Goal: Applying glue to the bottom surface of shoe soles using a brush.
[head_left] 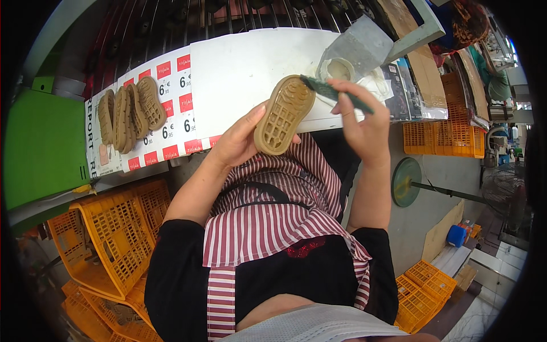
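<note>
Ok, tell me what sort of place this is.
Probably a footwear workshop or factory floor: a tan shoe sole is in the person's left hand, similar soles are lined up to the left, and orange plastic crates stand around.

Most fingers of the left hand (240,138) are hidden behind the tan, oval, grid-patterned shoe sole (281,117). The right hand (364,125) covers part of the flat dark-green tool (321,87), its tip too small to make out. What fills the round whitish pot (340,69) is too blurred to tell. The lower edge cuts off the white pleated face mask (307,328).
</note>
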A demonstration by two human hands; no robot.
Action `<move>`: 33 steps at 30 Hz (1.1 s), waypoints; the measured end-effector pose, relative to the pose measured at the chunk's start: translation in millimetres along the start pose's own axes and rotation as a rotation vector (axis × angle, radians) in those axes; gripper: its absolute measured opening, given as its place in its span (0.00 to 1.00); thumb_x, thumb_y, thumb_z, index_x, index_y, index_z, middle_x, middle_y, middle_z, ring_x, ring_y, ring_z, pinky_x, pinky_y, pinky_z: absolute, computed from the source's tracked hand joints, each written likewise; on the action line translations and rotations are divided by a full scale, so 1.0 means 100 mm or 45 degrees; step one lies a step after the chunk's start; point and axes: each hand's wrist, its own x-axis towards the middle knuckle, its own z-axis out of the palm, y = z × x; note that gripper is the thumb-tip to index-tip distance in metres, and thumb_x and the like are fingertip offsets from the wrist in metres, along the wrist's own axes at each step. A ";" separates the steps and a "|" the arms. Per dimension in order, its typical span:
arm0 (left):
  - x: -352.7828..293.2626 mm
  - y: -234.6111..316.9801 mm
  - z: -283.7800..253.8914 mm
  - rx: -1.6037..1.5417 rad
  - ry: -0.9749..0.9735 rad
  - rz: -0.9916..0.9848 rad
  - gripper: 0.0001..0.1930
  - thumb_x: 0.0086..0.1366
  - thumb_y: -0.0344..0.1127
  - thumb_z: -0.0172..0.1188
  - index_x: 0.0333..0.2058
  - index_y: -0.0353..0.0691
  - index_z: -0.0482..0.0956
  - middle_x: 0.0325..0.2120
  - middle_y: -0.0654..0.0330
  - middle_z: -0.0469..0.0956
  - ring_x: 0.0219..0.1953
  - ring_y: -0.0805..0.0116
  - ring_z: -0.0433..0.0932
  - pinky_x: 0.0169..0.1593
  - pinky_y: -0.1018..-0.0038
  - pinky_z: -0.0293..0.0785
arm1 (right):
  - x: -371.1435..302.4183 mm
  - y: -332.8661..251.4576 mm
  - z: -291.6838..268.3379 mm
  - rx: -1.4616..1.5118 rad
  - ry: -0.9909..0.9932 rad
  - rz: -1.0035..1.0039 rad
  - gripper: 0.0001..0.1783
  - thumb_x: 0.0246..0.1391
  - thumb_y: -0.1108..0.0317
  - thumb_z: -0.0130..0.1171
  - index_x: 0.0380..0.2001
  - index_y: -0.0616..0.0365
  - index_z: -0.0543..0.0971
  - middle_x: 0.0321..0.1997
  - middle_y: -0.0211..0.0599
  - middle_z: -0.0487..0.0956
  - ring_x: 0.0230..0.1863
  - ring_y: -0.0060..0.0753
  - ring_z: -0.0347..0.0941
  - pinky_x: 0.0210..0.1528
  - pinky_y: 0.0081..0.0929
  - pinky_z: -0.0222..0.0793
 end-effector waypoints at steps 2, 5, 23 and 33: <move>0.01 -0.02 -0.04 0.005 -0.024 -0.015 0.28 0.69 0.48 0.32 0.60 0.33 0.50 0.49 0.47 0.67 0.44 0.59 0.75 0.48 0.68 0.74 | -0.05 -0.05 0.08 -0.063 -0.053 -0.089 0.12 0.46 0.81 0.54 0.37 0.64 0.75 0.39 0.46 0.78 0.41 0.45 0.76 0.42 0.30 0.71; 0.04 -0.02 -0.06 -0.016 0.060 -0.010 0.28 0.69 0.47 0.34 0.61 0.36 0.48 0.52 0.49 0.64 0.48 0.59 0.73 0.49 0.67 0.73 | -0.10 -0.10 0.20 -0.131 -0.141 -0.300 0.12 0.44 0.83 0.54 0.36 0.66 0.74 0.40 0.46 0.78 0.40 0.45 0.76 0.42 0.31 0.72; 0.06 0.04 -0.42 -0.579 0.160 -0.013 0.24 0.68 0.41 0.36 0.59 0.35 0.54 0.53 0.44 0.64 0.48 0.51 0.71 0.47 0.63 0.73 | -0.29 1.29 -0.20 1.523 0.502 0.462 0.11 0.53 0.73 0.48 0.40 0.64 0.71 0.40 0.55 0.77 0.20 0.26 0.67 0.26 0.18 0.64; 0.21 0.18 -0.36 -0.623 0.226 -0.044 0.25 0.67 0.41 0.37 0.58 0.31 0.54 0.52 0.38 0.63 0.49 0.50 0.70 0.50 0.64 0.71 | -0.33 1.64 -0.16 1.846 0.470 0.602 0.09 0.52 0.71 0.49 0.38 0.61 0.72 0.39 0.53 0.77 0.17 0.24 0.67 0.23 0.19 0.63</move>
